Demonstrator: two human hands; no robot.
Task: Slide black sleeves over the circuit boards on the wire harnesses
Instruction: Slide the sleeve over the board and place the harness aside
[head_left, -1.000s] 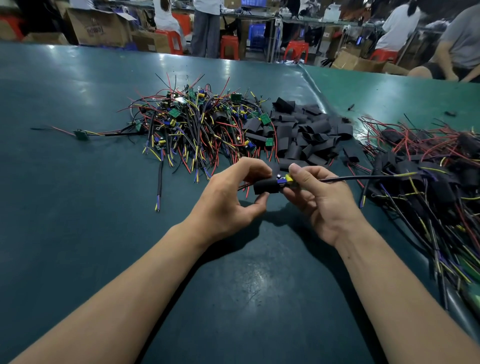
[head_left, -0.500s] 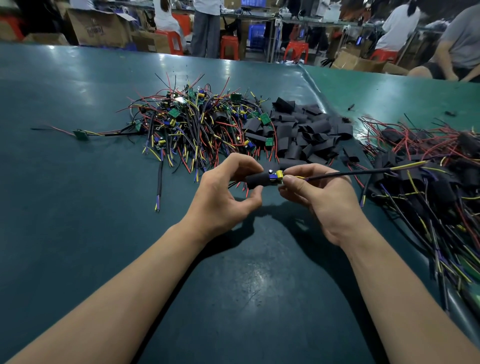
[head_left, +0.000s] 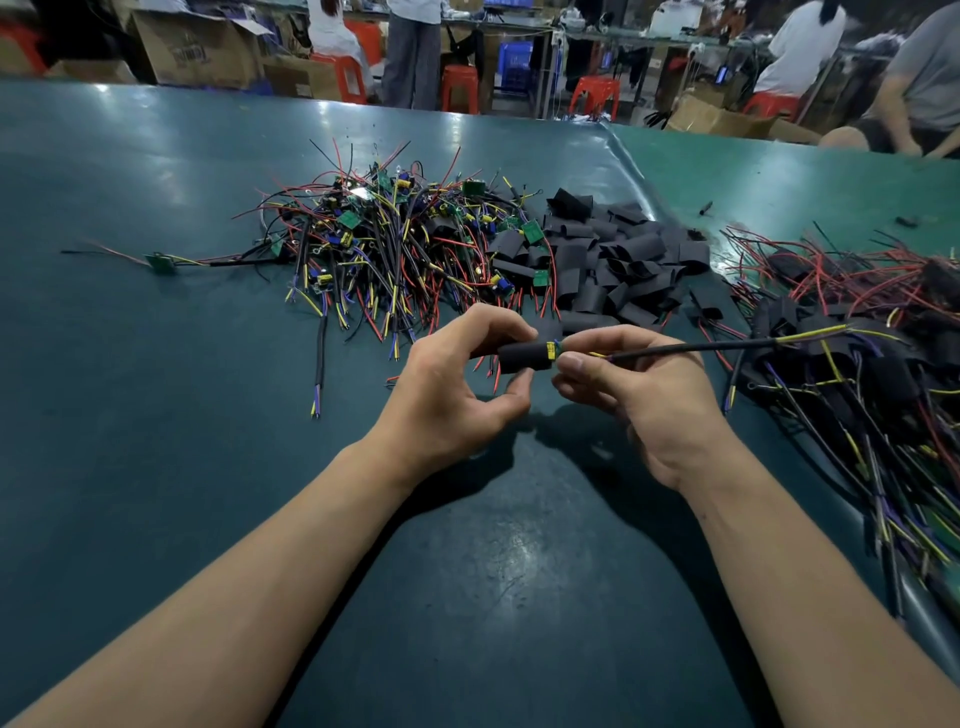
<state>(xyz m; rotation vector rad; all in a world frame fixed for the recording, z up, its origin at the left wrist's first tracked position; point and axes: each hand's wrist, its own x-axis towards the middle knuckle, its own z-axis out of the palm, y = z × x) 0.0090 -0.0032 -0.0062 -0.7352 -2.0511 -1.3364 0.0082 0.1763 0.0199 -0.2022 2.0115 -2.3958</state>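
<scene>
Left hand (head_left: 447, 384) pinches black sleeve (head_left: 522, 356) at frame centre; right hand (head_left: 639, 384) pinches harness cable (head_left: 691, 349) beside it

Two hands, the left hand (head_left: 447, 395) and the right hand (head_left: 644, 400), share one black sleeve (head_left: 524, 356). Three heaps lie on the surface (head_left: 130, 415): bare harnesses (head_left: 384, 249), loose sleeves (head_left: 618, 260) and sleeved harnesses (head_left: 857, 353) at the right edge, each too many to count. One harness (head_left: 166, 261) lies alone toward the left edge.
</scene>
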